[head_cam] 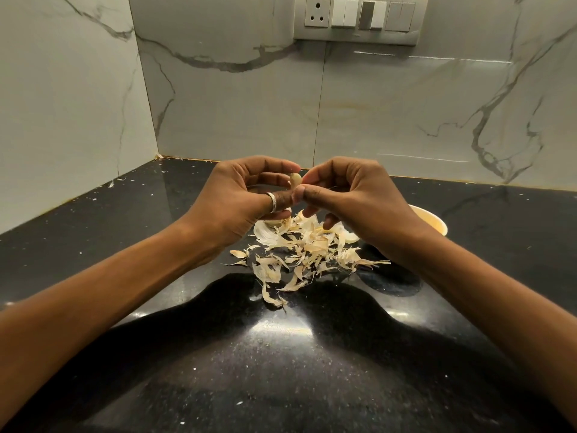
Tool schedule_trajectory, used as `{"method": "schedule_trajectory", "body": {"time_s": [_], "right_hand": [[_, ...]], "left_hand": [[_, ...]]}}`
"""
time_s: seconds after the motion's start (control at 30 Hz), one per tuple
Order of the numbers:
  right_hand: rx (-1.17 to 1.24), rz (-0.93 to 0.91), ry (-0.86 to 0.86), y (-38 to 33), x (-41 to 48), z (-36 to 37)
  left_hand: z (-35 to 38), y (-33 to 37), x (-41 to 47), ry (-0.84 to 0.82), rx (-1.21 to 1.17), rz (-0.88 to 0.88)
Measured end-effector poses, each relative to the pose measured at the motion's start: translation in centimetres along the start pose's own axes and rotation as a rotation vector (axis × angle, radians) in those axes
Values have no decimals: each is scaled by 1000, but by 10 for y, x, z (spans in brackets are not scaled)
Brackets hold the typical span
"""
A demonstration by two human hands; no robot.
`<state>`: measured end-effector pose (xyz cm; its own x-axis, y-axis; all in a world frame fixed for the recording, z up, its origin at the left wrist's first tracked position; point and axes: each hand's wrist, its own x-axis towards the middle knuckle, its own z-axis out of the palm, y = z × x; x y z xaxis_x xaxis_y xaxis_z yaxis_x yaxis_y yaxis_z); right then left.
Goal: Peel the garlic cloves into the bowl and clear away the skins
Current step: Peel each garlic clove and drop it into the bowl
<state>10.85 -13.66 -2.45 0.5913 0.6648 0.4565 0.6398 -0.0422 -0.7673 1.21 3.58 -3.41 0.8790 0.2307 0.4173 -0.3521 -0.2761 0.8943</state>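
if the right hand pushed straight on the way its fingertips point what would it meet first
The small pale garlic clove: the right hand points leftward and its fingertips touch it. Just beyond is the left hand, pinching that clove, though depth is hard to judge.

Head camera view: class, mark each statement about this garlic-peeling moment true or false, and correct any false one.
1. The left hand and right hand both pinch one garlic clove, held above the counter. True.
2. The pile of skins lies inside the bowl. False: it lies on the counter beneath the hands; the bowl stands to the right, partly hidden behind the right hand.
3. A ring shows on the left hand. True.
4. The counter is white marble. False: it is black and speckled; the wall is the white, veined surface.
5. A plug sits in the wall socket. False: the socket is empty.
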Motion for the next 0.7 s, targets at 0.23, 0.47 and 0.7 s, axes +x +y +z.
{"method": "schedule_trajectory", "body": {"time_s": [0.23,0.47,0.7], "right_hand": [[17,-7,10,1,-2,3],[-8,-8,0,0,-3,3],[4,-13,-11,-3,-4,3]], "left_hand": [[3,-2,-1,-8,114,86],[4,-2,-1,2,82,62],[5,-1,-3,3,61,52]]}}
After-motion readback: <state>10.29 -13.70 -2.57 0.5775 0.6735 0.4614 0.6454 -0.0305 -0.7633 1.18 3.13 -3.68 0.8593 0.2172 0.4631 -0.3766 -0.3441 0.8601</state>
